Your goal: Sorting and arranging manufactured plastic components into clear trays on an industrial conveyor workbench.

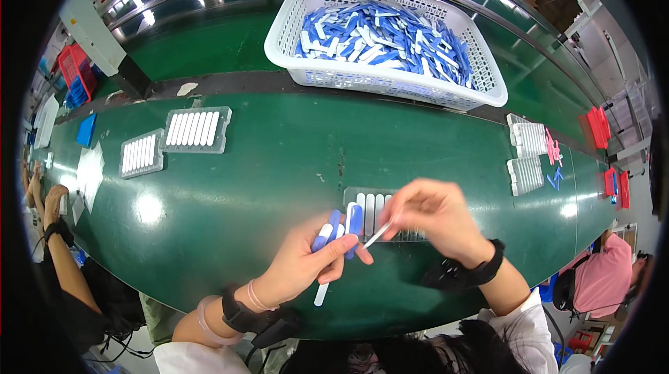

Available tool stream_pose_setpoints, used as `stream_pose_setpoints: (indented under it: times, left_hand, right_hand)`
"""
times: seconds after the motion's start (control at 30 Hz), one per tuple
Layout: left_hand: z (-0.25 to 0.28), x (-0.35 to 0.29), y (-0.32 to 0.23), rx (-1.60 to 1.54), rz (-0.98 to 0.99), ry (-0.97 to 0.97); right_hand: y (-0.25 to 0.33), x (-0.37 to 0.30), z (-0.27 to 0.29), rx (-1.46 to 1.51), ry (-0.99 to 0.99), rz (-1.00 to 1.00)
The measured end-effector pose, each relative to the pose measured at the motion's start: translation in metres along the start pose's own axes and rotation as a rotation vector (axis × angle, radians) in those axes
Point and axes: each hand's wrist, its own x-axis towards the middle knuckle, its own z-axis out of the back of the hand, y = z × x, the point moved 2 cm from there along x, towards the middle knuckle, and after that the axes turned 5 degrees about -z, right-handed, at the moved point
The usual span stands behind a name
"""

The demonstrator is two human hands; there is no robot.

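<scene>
L hand grips smooth blue-white plastic sticks; R hand pinches thin white stick.

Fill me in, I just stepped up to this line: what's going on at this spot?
A person at a green belt holds a few blue-and-white sticks in the left hand. The right hand pinches one thin white stick over a clear tray that is partly filled with white pieces. Two filled trays lie further left, and a white basket of blue and white sticks sits beyond.
</scene>
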Motion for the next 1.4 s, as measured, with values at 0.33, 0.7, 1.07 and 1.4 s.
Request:
stream_pose_setpoints:
  times: [0.33, 0.7, 1.07, 1.4]
  left_hand:
    - [-0.005, 0.0, -0.001, 0.111, 0.033, -0.053]
    - [-0.003, 0.0, 0.001, 0.106, 0.031, -0.04]
    - [-0.003, -0.001, 0.003, -0.23, 0.19, 0.073]
    - [-0.002, 0.003, 0.003, 0.004, 0.106, -0.043]
  right_hand:
    - [0.014, 0.022, 0.037, -0.921, -0.314, -0.02]
    - [-0.01, 0.0, -0.007, -0.306, 0.029, -0.01]
    - [-0.004, 0.004, -0.006, -0.175, 0.063, 0.184]
    - [0.013, 0.016, 0.041, -0.828, -0.26, -0.096]
